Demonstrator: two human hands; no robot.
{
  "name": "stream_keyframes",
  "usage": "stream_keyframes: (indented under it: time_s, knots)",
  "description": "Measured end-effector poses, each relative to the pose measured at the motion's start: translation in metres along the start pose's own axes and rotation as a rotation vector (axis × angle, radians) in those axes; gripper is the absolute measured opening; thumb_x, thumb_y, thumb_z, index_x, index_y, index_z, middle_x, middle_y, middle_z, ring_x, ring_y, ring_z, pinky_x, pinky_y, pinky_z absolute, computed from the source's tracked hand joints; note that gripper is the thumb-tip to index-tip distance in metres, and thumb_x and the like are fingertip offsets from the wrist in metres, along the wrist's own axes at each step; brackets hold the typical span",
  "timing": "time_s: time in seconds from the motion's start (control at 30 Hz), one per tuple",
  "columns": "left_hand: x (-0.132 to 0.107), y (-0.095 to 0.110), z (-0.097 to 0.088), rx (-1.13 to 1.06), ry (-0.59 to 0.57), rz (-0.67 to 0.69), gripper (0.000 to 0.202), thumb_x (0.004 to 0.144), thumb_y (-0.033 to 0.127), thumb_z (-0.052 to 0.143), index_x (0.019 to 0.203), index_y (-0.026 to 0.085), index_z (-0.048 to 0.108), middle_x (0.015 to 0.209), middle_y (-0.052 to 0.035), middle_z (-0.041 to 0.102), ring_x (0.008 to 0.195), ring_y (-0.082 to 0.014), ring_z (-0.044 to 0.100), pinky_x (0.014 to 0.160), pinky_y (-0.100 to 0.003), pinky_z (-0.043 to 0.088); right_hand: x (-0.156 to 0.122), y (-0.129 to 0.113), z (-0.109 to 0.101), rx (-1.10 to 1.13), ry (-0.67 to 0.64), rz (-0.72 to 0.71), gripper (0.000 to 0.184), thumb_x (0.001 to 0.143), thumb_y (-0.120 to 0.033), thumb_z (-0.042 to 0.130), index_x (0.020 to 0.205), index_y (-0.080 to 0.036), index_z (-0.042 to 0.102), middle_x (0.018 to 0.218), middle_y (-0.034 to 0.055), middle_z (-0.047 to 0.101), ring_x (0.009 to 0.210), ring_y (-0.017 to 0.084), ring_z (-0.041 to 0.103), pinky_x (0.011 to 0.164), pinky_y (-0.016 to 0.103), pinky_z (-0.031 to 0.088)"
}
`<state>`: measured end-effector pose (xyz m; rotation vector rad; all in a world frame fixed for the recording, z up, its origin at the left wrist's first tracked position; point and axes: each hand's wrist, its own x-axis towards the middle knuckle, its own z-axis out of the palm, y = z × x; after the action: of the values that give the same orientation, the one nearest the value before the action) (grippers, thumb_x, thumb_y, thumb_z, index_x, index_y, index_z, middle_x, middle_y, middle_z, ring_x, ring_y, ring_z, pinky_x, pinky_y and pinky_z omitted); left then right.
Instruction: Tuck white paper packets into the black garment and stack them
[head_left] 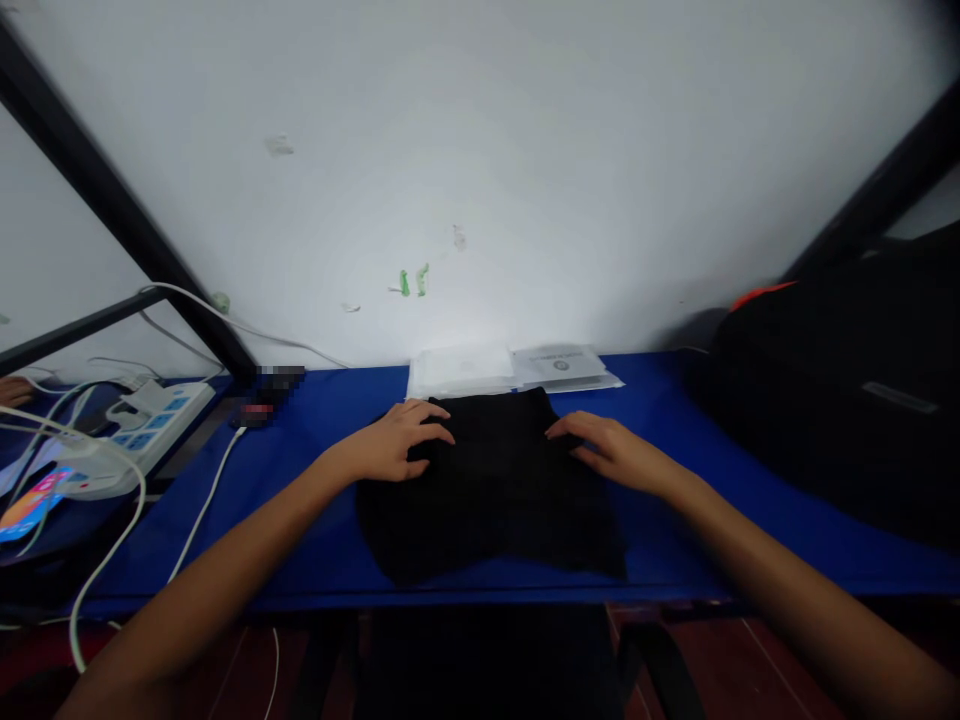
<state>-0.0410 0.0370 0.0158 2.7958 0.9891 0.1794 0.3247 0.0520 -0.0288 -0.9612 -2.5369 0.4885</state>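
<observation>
A piece of black clothing that looks like a pair of shorts lies spread out on the blue tabletop. Its narrower end points to the wall, and its wider end reaches close to the table's front edge. My left hand rests on its upper left side, palm down with fingers apart. On the upper right side, the fingertips of my right hand touch the cloth, the fingers loosely bent and apart. Neither hand appears to grip the fabric.
Behind the cloth lie white papers or packets against the wall. A large black bag fills the right side. To the left are a white power strip with cables, a lit phone and a blurred-out dark object.
</observation>
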Motion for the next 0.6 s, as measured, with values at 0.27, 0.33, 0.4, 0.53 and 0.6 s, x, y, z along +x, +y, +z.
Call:
stream_keyframes:
  time_s: [0.27,0.33,0.4,0.53,0.6]
  knots:
    - [0.021,-0.019,0.016,-0.135,0.167,-0.203,0.007,0.086,0.024,0.055,0.09,0.022,0.061,0.111,-0.0041,0.064,0.106,-0.0219,0.057,0.097,-0.043,0.037,0.034,0.013,0.004,-0.013,0.149,0.213,0.022,0.092,-0.029,0.042,0.094,-0.019,0.061,0.093,0.0065,0.07,0.086,0.022,0.066,0.076,0.034,0.05]
    - [0.028,-0.022,0.02,0.035,0.256,-0.368,0.009,0.086,0.026,0.054,0.087,0.019,0.059,0.099,-0.0058,0.065,0.098,-0.024,0.059,0.092,-0.044,0.039,0.043,0.015,0.005,-0.134,0.143,0.326,0.022,0.093,-0.031,0.043,0.095,-0.019,0.061,0.097,0.0065,0.07,0.091,0.022,0.065,0.079,0.033,0.049]
    - [0.034,-0.022,0.023,0.237,0.275,-0.475,0.012,0.085,0.028,0.055,0.085,0.017,0.06,0.095,-0.0095,0.064,0.095,-0.0282,0.057,0.088,-0.046,0.04,0.052,0.017,0.007,-0.238,0.132,0.43,0.02,0.091,-0.033,0.047,0.094,-0.019,0.061,0.098,0.0083,0.07,0.094,0.025,0.064,0.078,0.034,0.048]
    - [0.036,-0.01,0.024,0.459,0.303,-0.458,0.02,0.085,0.024,0.052,0.099,0.012,0.06,0.101,-0.0159,0.062,0.097,-0.0321,0.055,0.085,-0.047,0.041,0.058,0.018,0.013,-0.346,0.134,0.578,0.025,0.088,-0.039,0.054,0.099,-0.018,0.058,0.091,0.0125,0.068,0.086,0.03,0.064,0.067,0.036,0.046]
    - [0.031,-0.002,0.024,0.437,0.34,-0.374,0.021,0.088,0.02,0.046,0.104,0.013,0.059,0.104,-0.014,0.061,0.099,-0.0297,0.055,0.087,-0.045,0.041,0.055,0.015,0.015,-0.386,0.141,0.618,0.03,0.089,-0.043,0.053,0.104,-0.018,0.055,0.091,0.0118,0.068,0.082,0.03,0.064,0.064,0.035,0.044]
